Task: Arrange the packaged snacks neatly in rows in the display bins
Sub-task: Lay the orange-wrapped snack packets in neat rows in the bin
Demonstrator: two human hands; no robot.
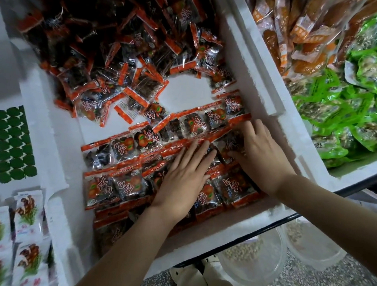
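A white foam bin (254,79) holds small clear snack packets with orange-red ends and dark fruit inside. Near its front, packets lie in tidy rows (118,150); a loose heap of the same packets (105,49) fills the far part. My left hand (182,175) lies flat, fingers straight, pressing on packets in the middle rows. My right hand (259,152) rests beside it at the right end of a row, fingers spread over a packet (228,142), its thumb against the packet's edge. A bare patch of bin floor (187,91) shows between heap and rows.
Another foam bin at the right holds orange packets (297,30) and green packets (344,114). At the left lie white packets (26,214) and a sheet of green discs (12,144). Clear plastic tubs (253,261) stand on the floor below the bin's front edge.
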